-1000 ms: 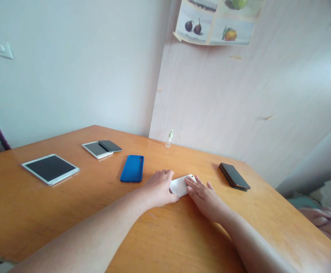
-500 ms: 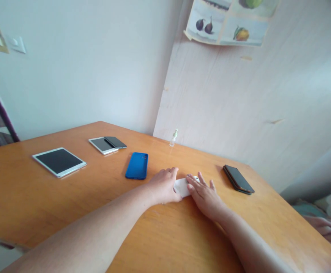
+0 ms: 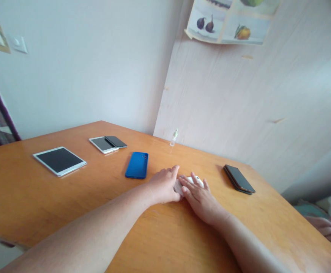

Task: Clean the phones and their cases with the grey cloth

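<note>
Fingers of the left hand (image 3: 165, 185) are gripping one end of a white phone (image 3: 178, 186) lying on the bench (image 3: 159, 242); fingers of the right hand (image 3: 202, 201) are resting, spread, across it. A blue case (image 3: 137, 166) is lying to the left, a dark phone (image 3: 240, 179) to the right, a pump bottle (image 3: 173, 140) standing beyond. Farther left, a tablet (image 3: 59, 160) and a smaller tablet (image 3: 101, 144) are lying screen up.

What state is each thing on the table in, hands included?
White rectangular phone: lens side up, partly covered.
Left hand: curved around the phone's left end.
Right hand: spread over the phone.
Large white-framed tablet: flat, screen dark.
Small white-framed tablet: flat, partly covered.
Thin dark slab: overlapping the small tablet.
Blue rectangular case: flat.
Clear bottle with pale-green pump: upright.
Dark brown-edged slab: lying flat.
</note>
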### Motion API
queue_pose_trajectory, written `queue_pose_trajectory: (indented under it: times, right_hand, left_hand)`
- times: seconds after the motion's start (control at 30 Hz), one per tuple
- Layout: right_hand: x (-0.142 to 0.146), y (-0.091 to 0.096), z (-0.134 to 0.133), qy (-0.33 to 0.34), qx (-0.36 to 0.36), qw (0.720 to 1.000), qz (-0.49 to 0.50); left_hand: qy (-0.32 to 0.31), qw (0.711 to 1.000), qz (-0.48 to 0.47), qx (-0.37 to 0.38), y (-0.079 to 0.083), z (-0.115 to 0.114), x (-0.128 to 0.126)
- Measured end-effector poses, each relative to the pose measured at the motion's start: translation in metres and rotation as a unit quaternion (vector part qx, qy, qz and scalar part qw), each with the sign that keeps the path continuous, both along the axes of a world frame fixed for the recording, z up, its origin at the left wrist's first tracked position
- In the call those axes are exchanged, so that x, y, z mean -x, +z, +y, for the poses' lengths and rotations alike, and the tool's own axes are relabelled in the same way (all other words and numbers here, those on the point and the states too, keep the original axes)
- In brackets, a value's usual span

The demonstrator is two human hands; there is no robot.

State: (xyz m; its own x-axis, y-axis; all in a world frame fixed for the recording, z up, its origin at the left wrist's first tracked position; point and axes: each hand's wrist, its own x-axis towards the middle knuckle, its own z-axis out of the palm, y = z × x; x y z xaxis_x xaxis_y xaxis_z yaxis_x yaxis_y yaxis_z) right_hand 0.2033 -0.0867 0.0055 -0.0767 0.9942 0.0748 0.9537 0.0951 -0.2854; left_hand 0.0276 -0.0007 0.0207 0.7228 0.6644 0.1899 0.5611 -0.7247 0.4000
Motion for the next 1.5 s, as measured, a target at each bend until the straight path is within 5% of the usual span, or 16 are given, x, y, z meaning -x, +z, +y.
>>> queue_pose_trajectory:
  times: [0.1,0.3,0.37,0.57,0.73,0.87,1.0,1.27,1.5]
  right_hand:
    - [0.013,0.004,-0.003,0.066,0.004,0.998,0.019]
    - [-0.035,-0.006,0.013,-0.160,-0.002,0.987,-0.011]
    - [-0.032,-0.005,0.009,-0.146,-0.004,0.989,-0.021]
    - [0.012,0.009,-0.012,0.080,0.012,0.997,0.017]
    - [-0.032,-0.002,0.001,-0.064,-0.063,0.996,0.019]
    - [-0.057,-0.009,0.010,-0.180,-0.163,0.944,0.225]
    - [-0.045,-0.007,0.011,-0.184,-0.211,0.866,0.415]
    - [-0.026,-0.001,0.004,-0.137,-0.141,0.842,0.502]
    - [0.000,0.008,-0.006,-0.033,-0.064,0.836,0.545]
  left_hand:
    - [-0.006,1.000,-0.010,0.000,-0.002,0.001,0.001]
    - [0.002,1.000,-0.009,0.000,-0.004,0.003,0.001]
    - [0.000,1.000,-0.009,-0.005,-0.004,0.004,0.001]
    - [-0.009,1.000,-0.011,-0.001,-0.002,0.004,0.002]
    - [-0.007,1.000,-0.012,0.003,-0.002,0.004,0.002]
    - [-0.009,1.000,-0.013,-0.002,-0.005,0.005,0.001]
    - [-0.009,1.000,-0.011,-0.004,-0.006,0.005,0.002]
    - [-0.001,0.999,-0.044,-0.002,0.002,0.004,0.002]
    - [-0.049,0.962,-0.212,0.163,0.006,0.001,-0.006]
